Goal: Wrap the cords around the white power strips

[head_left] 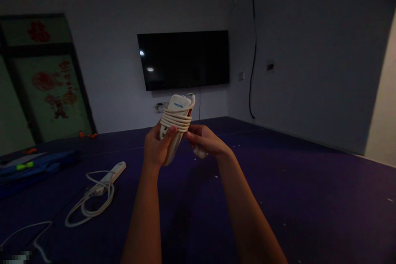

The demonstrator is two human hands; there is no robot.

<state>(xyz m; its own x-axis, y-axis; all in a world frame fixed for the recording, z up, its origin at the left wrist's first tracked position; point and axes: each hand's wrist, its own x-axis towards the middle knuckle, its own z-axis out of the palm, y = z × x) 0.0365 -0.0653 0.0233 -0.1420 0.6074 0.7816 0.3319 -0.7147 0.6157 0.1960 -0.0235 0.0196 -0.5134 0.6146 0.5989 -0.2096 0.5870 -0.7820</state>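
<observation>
A white Philips power strip [172, 151] is held up in front of me, tilted, with its white cord [175, 120] wound several times around its upper part. My left hand [156, 146] is closed around the strip's left side, thumb lying across its front below the coils. On the right of the coils, my right hand [206, 138] is closed with its fingertips on the cord. A whitish piece [200, 152], possibly the plug, hangs beneath the right hand; its exact shape is too blurred to tell.
Another white power strip [119, 169] lies on the purple floor [297, 181] at the left with its cord loosely looped. Farther left is a blue cloth item [49, 163]. A television [185, 60] hangs on the far wall, and a black cable [254, 57] dangles at the right.
</observation>
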